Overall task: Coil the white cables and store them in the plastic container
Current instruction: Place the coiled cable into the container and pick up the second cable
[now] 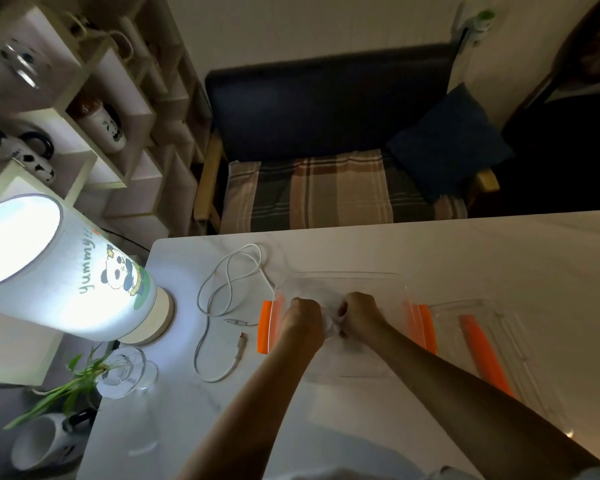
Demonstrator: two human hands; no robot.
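A clear plastic container [343, 277] with orange clips [264, 327] stands on the white table. Both my hands are over its inside. My left hand [303, 322] and my right hand [357, 313] have curled fingers around a small bundle of white cable [331, 322] between them, mostly hidden. From the container's left rim a white cable [222, 282] runs out in loose loops on the table to the left. A second white cable [205, 355] curves below it, ending in a plug [241, 342].
The container's clear lid [499, 344] with orange clips lies to the right. A lit panda lamp [66, 271], a glass vase with a plant [125, 372] and a mug [39, 441] stand left. A dark sofa with a plaid cushion [326, 188] is beyond the table's far edge.
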